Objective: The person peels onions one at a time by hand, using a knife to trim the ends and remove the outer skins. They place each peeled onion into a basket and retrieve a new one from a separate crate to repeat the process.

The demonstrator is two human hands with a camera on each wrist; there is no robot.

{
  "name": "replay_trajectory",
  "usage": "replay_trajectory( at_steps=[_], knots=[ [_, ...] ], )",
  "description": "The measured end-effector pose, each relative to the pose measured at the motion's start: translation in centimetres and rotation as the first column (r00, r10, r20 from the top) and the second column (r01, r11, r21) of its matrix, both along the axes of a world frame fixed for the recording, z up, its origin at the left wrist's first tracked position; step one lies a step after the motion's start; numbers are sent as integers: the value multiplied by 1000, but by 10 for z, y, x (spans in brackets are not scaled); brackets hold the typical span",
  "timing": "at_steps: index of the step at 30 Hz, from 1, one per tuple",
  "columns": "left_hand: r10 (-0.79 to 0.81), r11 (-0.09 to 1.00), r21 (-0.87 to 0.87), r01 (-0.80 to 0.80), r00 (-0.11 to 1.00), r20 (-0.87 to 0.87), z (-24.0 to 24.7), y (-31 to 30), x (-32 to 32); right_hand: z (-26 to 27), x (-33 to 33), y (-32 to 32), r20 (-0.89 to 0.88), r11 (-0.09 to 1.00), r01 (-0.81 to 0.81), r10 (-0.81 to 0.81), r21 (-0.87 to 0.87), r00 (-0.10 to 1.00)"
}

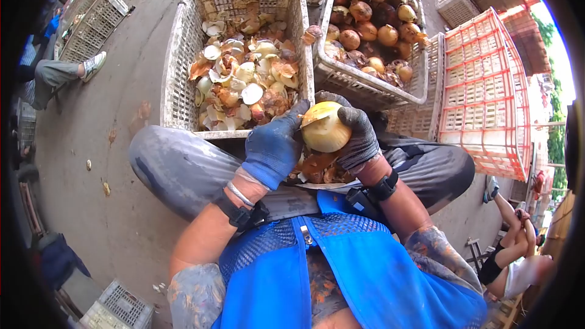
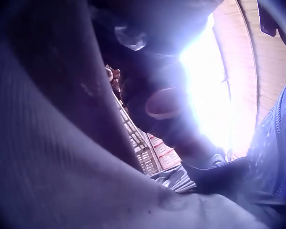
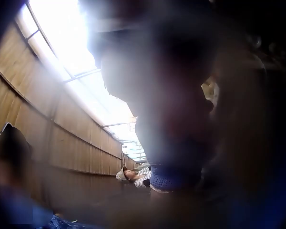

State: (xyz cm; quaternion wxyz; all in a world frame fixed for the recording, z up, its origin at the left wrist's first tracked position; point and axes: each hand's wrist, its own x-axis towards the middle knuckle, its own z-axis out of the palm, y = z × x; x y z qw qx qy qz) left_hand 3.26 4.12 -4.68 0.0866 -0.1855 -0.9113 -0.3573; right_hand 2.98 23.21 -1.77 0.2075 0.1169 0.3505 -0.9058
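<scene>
In the head view a peeled-looking yellow-white onion [image 1: 326, 131] is between both hands, above the lap. My right hand [image 1: 361, 137], in a dark grey knit glove, grips it from the right with fingers bent over its side. From the left, my left hand [image 1: 271, 149], in a blue glove with dark fingertips, pinches at the onion's upper left edge, where a thin pale strip crosses the surface. Whether the left fingers also hold a small tool I cannot tell. Brown onion skins [image 1: 323, 167] lie below the onion. Both wrist views are dark and blurred around the hands.
A crate [image 1: 170, 73] of onion peels and pale onion pieces stands ahead, left of centre. Right of it, a higher crate [image 1: 420, 88] is heaped with unpeeled onions [image 1: 368, 30]. Red-netted crates [image 1: 484, 85] stack at right. Other people sit at both sides.
</scene>
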Motion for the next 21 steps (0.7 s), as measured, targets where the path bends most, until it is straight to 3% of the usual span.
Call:
replay_trajectory(
  at_steps=[2, 6, 9, 11, 12, 14, 18, 21],
  knots=[
    [16, 982, 186, -37, 993, 117, 0, 3, 4, -7, -2, 1, -32, 1000, -14, 15, 21, 999],
    [-4, 984, 170, -50, 953, 304, 3, 0, 11, -10, -1, 0, -11, 998, -58, 59, 14, 998],
    [75, 995, 28, -97, 893, 444, 4, -2, 13, -12, -3, -2, -17, 995, -95, 95, -17, 995],
    [34, 998, 44, -42, 986, 165, 2, -6, 14, -8, 1, -3, 52, 999, -47, 48, -3, 998],
    [33, 998, 45, -41, 987, 158, 8, -9, 12, -8, 0, -3, 46, 999, -47, 47, -2, 998],
    [-29, 989, -146, 6, 987, -158, 22, -15, 9, -11, 0, 2, 114, 990, -97, 109, -106, 988],
    [-69, 941, -337, -38, 951, -301, 14, -17, 1, -12, 5, 3, 192, 963, -181, 220, -199, 957],
    [-41, 963, -265, -44, 951, -308, 8, -16, -2, 0, 4, -9, 126, 987, -120, 133, -103, 983]
  ],
)
